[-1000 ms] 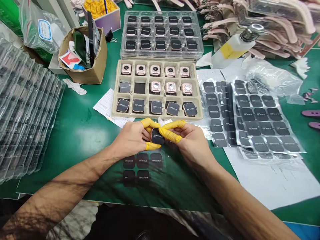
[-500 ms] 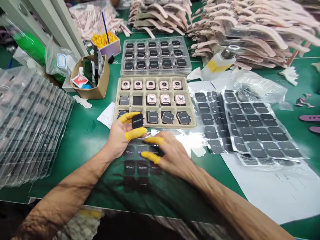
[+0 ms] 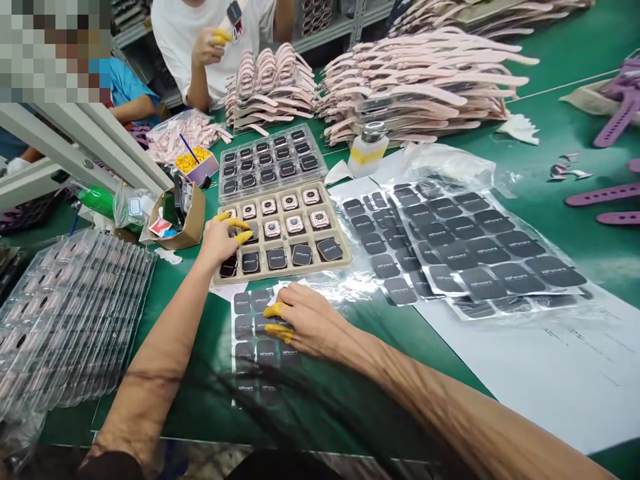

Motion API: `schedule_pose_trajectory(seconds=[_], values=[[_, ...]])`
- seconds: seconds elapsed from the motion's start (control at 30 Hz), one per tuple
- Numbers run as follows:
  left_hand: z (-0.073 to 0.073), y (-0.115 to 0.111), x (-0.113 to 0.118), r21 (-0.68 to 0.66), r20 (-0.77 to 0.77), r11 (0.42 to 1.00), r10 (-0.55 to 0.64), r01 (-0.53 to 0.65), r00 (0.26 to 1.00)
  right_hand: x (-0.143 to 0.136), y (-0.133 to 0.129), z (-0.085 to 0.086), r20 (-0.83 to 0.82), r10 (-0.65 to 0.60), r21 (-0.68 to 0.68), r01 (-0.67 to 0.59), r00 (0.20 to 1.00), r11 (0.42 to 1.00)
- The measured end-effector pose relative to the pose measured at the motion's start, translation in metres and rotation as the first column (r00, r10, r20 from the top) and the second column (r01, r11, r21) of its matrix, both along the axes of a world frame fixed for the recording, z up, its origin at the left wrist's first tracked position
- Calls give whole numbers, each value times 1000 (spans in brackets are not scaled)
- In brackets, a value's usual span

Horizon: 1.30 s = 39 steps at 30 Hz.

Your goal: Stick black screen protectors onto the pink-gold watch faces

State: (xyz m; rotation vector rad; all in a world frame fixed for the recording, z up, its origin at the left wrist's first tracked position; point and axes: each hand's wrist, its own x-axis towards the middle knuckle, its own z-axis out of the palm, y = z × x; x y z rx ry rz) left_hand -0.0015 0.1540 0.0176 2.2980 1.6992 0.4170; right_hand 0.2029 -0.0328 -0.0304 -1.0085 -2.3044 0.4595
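Observation:
My left hand [image 3: 223, 238], with yellow finger cots, reaches over the left side of the beige tray [image 3: 280, 273]. Its thumb and forefinger are at a dark-faced watch case [image 3: 251, 232] in the middle row, partly covered by the fingers. My right hand [image 3: 313, 320] hovers low over a sheet of black square stickers [image 3: 243, 357] on the table in front of the tray. Two cotted fingertips lie near one sticker with a gap between them, and I see nothing held there. Pink watch cases [image 3: 294, 225] and black-faced ones [image 3: 277, 258] fill other compartments.
A clear tray of watch cases [image 3: 267, 158] stands behind. More sticker sheets [image 3: 480, 247] and white paper [image 3: 530, 360] lie at right, near a bottle [image 3: 369, 148]. Stacked clear trays [image 3: 75, 320] and a cardboard box [image 3: 187, 227] are at left. Another person [image 3: 175, 47] works across the table.
My left hand has carried the black-faced watch case from in front of the tray to a middle-row compartment. My right fingers have come closer together over the sheet. The view has swung, showing co-workers.

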Motion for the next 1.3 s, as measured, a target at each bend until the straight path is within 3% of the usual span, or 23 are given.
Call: schedule_pose_trajectory(seconds=[0.13, 0.23, 0.3, 0.4, 0.57, 0.67, 0.73, 0.87, 0.9, 0.97, 1.03, 1.1, 1.23, 1.3], values=[[7, -7, 14, 145, -109, 982, 135, -119, 985, -1, 0, 1, 14, -6, -28, 7, 1000, 1000], [16, -6, 31, 287, -211, 958, 67, -3, 975, -1, 0, 2, 8, -10, -47, 10, 1000, 999], [23, -2, 42, 183, -270, 963, -147, 200, 952, -1, 0, 3, -2, -8, -54, 8, 1000, 998], [29, 9, 55, -82, -268, 905, -424, 418, 865, 0, 0, 5, -3, -8, -51, 8, 1000, 999], [24, 16, 65, -179, -184, 888, -453, 423, 872, -1, 0, 7, 27, -17, -52, 18, 999, 998], [22, 4, 64, -135, -92, 915, -393, 380, 915, -4, -3, 7, 14, -8, -43, 9, 1000, 999], [21, -15, 60, -73, -3, 940, -335, 334, 942, -3, -6, 9, -103, -32, -10, 31, 994, 999], [10, -85, 45, -30, 265, 972, -218, 234, 939, 9, -5, 19, -404, -239, 37, 277, 883, 960], [7, -104, 39, -165, 504, 960, -115, 227, 856, 14, -3, 21, -436, -265, 30, 308, 860, 951], [0, -137, 29, -438, 731, 851, 149, 290, 666, 24, 3, 23, -424, -229, 31, 266, 876, 963], [-3, -157, 21, -569, 771, 737, 323, 365, 549, 30, 8, 22, -363, -132, 34, 155, 922, 987], [-2, -165, 19, -616, 771, 674, 409, 409, 488, 30, 10, 18, -340, -94, -4, 98, 936, 995], [1, -161, 19, -686, 728, 573, 535, 449, 429, 21, 6, 18, -403, -134, -132, 87, 905, 987], [2, -158, 18, -694, 718, 559, 584, 454, 379, 27, 5, 26, -475, -163, -210, 69, 865, 975]])
